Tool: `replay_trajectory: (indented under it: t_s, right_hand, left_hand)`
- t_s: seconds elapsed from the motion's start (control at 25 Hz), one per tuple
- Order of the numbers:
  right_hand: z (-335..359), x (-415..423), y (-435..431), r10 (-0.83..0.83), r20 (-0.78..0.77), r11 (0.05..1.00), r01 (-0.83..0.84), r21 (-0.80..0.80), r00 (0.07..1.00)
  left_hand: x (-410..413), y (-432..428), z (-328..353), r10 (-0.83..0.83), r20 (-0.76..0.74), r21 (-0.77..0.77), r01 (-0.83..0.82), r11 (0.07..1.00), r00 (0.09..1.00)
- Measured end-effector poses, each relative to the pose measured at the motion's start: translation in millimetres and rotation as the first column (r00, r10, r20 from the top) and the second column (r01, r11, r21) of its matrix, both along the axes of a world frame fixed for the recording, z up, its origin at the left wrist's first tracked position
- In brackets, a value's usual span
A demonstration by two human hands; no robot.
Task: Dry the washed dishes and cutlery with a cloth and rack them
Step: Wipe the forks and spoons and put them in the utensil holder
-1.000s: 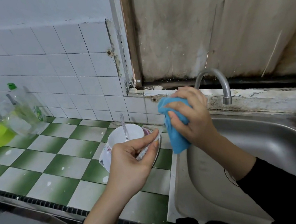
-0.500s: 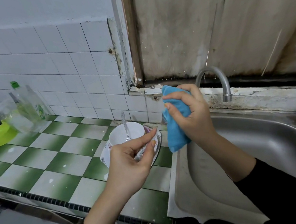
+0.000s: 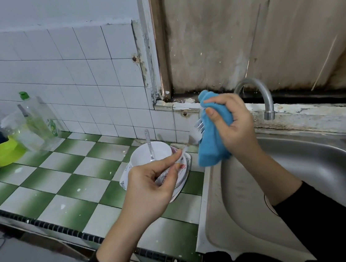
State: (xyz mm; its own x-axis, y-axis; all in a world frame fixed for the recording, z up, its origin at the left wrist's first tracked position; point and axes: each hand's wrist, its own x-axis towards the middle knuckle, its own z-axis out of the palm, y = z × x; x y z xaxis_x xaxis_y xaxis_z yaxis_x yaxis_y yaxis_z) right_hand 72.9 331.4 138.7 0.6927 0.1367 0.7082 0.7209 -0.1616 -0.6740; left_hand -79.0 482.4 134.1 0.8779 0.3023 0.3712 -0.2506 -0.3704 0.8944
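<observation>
1. The slim metal fork [image 3: 191, 141] is at mid-frame, its long axis slanting from lower left up to upper right, with the tines against the cloth.
2. The left hand [image 3: 150, 186] pinches its handle. The right hand [image 3: 233, 127] grips the bunched blue cloth [image 3: 209, 148].
3. Just behind, one white round bowl [image 3: 161, 149] with one metal spoon [image 3: 149, 142] in it sits on stacked plates [image 3: 182, 173] on the green-and-white tiled surface [image 3: 65, 189].
4. The steel sink [image 3: 315, 167] lies at the lower right.
</observation>
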Motion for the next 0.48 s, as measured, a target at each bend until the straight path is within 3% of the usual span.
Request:
replay_trajectory:
  t_s: [0.2, 0.32, 0.48]
  right_hand:
    - [2, -20, 5, -0.118, 0.047, 0.988, 0.112, 0.106, 0.992]
    - [-15, -42, 26, -0.085, 0.092, 0.996, 0.084, 0.008, 0.992]
    - [-19, -48, 42, -0.014, -0.151, 0.992, 0.032, 0.119, 0.988]
  left_hand:
    - [7, -2, 2, 0.082, -0.043, -0.075, -0.085, 0.994, 0.996]
    - [12, -13, 3, 0.073, -0.02, -0.126, -0.075, 0.989, 0.997]
    - [8, -38, -9, 0.12, 0.054, -0.184, -0.108, 0.977, 0.991]
